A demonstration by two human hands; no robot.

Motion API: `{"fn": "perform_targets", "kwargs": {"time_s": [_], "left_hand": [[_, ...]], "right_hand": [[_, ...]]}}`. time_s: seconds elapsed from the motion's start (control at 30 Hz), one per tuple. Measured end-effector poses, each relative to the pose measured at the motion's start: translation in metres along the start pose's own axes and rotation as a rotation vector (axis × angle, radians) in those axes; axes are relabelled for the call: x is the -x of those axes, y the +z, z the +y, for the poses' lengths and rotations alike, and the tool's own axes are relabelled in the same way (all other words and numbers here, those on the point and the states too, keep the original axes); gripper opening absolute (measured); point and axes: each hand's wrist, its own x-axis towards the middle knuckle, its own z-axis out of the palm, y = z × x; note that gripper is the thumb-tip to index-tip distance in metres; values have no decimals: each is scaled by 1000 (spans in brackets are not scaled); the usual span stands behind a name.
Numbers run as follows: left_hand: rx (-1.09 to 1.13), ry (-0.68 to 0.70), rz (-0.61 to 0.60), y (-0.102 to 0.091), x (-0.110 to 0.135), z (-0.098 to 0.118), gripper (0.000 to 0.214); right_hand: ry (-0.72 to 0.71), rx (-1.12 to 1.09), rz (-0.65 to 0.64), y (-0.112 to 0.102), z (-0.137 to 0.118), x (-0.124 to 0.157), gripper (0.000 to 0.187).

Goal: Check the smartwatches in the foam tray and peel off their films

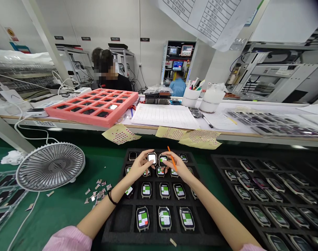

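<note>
Over a black foam tray (pixel 117 223) on a green work mat, the person's left hand (pixel 139 166) pinches a strapless smartwatch body (pixel 152 158) by its edges between thumb and fingertips, at the tray's far rows. The watch's screen glows plain white and faces up toward the camera. Its rounded-rectangle case has its long axis running away from the person. Just beside it, the right hand (pixel 180 169) is curled shut around a thin orange stick (pixel 171 157). The stick slants up and away with its tip leaning left, and the same hand's fingertips meet a second watch (pixel 163 160) showing a green-and-white screen. Whether that watch is lifted clear of its pocket cannot be told. More watches with green screens fill the tray's pockets below both wrists, and some near pockets at the left stand empty. A black band (pixel 110 198) circles the left wrist. A small white fan (pixel 50 166) lies tilted to the left, with paper scraps (pixel 97 193) scattered near it. A second black tray (pixel 221 164) of dark-screened watches sits to the right. Yellow sticker sheets (pixel 121 134) hang off the shelf edge ahead, where a pink tray (pixel 77 116) and a printed form (pixel 164 116) rest. A co-worker (pixel 114 82) sits beyond.
</note>
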Motion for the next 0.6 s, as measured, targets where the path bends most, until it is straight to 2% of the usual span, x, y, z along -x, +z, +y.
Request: {"fn": "perform_targets", "kwargs": {"time_s": [0.1, 0.2, 0.37, 0.6], "left_hand": [[-20, 14, 2, 0, 0, -1, 60], [-26, 3, 22, 1, 0, 0, 57], [-61, -9, 57, -1, 0, 1, 41], [-37, -47, 67, -2, -1, -2, 39]], "right_hand": [[-1, -13, -42, 0, 0, 0, 39], [-3, -14, -43, 0, 0, 0, 41], [11, -17, 25, 0, 1, -1, 30], [6, 19, 129, 2, 1, 0, 25]]}}
